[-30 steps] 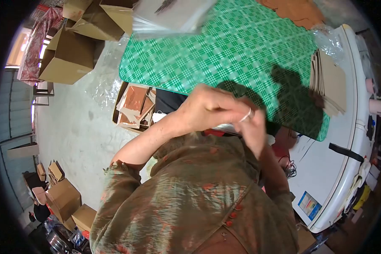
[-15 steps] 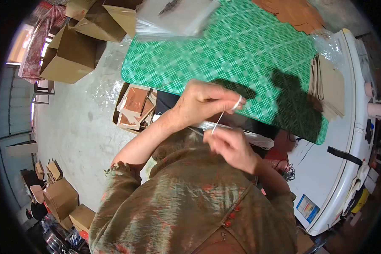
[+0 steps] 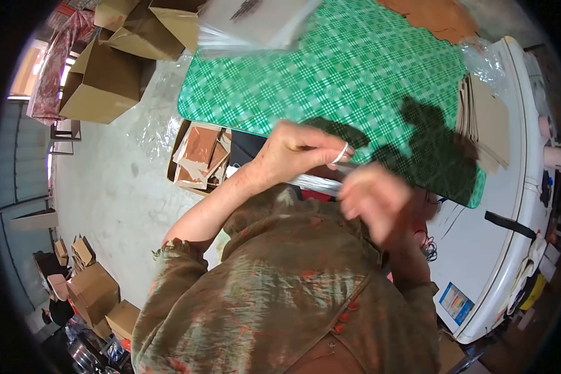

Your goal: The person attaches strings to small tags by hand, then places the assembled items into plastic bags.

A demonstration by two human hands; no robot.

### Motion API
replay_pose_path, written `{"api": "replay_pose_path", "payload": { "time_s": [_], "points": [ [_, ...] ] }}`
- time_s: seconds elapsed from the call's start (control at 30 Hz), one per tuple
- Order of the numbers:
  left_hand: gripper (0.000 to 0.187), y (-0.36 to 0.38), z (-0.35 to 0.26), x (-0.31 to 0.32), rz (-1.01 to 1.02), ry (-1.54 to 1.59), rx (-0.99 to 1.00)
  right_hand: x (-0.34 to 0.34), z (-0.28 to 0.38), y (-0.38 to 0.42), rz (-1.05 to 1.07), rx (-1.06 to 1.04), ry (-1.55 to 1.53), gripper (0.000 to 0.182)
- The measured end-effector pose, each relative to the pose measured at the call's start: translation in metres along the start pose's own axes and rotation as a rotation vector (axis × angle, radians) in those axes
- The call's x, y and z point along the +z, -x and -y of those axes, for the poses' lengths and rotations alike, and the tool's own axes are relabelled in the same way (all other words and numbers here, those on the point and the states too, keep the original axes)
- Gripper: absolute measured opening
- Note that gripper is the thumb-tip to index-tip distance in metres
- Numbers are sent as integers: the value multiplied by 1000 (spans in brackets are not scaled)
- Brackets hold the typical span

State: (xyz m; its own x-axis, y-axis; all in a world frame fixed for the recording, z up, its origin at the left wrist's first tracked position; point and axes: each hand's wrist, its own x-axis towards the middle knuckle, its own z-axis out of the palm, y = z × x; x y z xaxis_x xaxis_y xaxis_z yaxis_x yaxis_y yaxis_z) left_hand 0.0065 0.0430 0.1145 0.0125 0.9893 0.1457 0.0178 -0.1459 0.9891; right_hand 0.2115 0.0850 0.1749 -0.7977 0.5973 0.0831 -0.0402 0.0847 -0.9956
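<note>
White string (image 3: pixel 341 153) is looped round the fingertips of my left hand (image 3: pixel 296 153), which pinches it above the near edge of the table. Close on its right, my right hand (image 3: pixel 377 199) is smeared by motion, with its fingers curled. A thin grey, blade-like thing (image 3: pixel 348 165) shows between the two hands, near the string; its kind is too blurred to tell. Below my hands, at my lap, lies a bundle of white strands (image 3: pixel 318 184), partly covered by my right hand.
A green checked cloth (image 3: pixel 262 87) covers the table, with clear plastic bags (image 3: pixel 255 28) at its far left and brown sheets (image 3: pixel 483 118) at its right. An open box of scraps (image 3: pixel 199 156) stands beside my left forearm. A white appliance (image 3: pixel 474 249) lies to the right.
My right hand has moved right and slightly up, closer to the left fingertips' level. The taut string between the hands no longer shows. My left hand has shifted only slightly left.
</note>
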Motion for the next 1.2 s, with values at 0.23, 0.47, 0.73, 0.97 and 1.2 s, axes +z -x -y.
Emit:
{"api": "replay_pose_path", "payload": {
  "time_s": [0.23, 0.47, 0.73, 0.97, 1.2],
  "points": [
    [13, -6, -11, 5, -19, -14, 105, 18, -67, -5, 161, 236, 67, 7],
    [14, 2, -6, 6, 29, -153, 72, -26, -29, -24, -270, 84, 66, 11],
    [16, 0, -2, 2, -22, -24, -55, 9, -11, 3, 86, 2, 47, 12],
    [14, -4, -8, 6, -52, -87, 137, 16, -83, -2, 2, 189, 97, 10],
    [15, 6, 1, 5, 12, -159, 96, -22, -22, -23, -185, 180, 109, 11]
  ]
}}
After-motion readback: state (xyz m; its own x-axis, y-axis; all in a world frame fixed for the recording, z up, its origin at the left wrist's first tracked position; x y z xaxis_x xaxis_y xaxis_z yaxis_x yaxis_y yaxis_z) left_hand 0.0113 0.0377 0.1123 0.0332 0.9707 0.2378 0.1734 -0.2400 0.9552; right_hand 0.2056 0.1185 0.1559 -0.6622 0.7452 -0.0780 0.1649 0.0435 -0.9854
